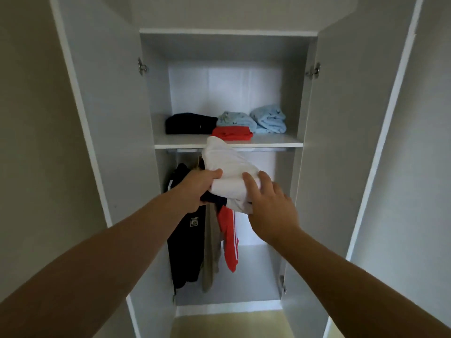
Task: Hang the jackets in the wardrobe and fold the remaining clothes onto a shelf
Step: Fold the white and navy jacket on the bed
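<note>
Left grip [199, 189] pinches the left edge of the folded white garment [231, 172], which is at centre frame just below the shelf [275, 142]. Right grip [271, 203] curls its fingers over the right corner, thumb hidden. Risks: the lower layers hang loose under the bundle, so the fold may open on the lift. The red fold [231, 133] sits at the shelf front directly above, so sliding the garment in there could shove or rumple it.

The white bundle [229, 172] hides the red jacket's [229, 240] top; the left hand's [195, 189] fingers vanish beneath it.
</note>
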The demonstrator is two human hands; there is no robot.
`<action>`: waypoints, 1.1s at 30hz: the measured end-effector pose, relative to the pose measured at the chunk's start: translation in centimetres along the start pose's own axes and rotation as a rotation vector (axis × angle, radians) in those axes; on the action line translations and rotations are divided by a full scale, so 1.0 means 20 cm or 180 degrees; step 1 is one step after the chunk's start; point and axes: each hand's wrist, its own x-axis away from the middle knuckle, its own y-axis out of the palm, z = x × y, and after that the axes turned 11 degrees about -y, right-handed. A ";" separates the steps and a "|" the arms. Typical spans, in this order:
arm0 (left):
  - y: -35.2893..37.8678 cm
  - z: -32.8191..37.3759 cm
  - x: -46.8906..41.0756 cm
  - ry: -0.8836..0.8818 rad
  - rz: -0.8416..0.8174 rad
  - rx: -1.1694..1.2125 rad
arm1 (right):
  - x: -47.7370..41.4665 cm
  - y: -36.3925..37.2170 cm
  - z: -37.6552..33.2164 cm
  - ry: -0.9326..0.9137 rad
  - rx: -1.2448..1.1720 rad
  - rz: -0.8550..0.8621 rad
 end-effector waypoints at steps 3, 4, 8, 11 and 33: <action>-0.03 0.15 -0.25 0.0011 0.0035 0.0142 | -0.31 0.11 0.11 -0.0271 -0.0096 0.0066; -0.05 0.19 -0.34 0.0005 0.0055 0.0165 | -0.41 0.15 0.13 -0.0384 -0.0063 0.0062; -0.15 0.35 -0.68 0.0090 0.0110 0.0302 | -0.81 0.32 0.22 -0.0857 0.0108 0.0099; -0.24 0.48 -0.96 0.0150 0.0107 0.0371 | -1.12 0.46 0.27 -0.1026 0.0202 0.0121; -0.89 1.20 -2.59 0.0171 0.2171 -0.2763 | -2.82 1.45 0.29 -0.1956 -0.0623 -0.0812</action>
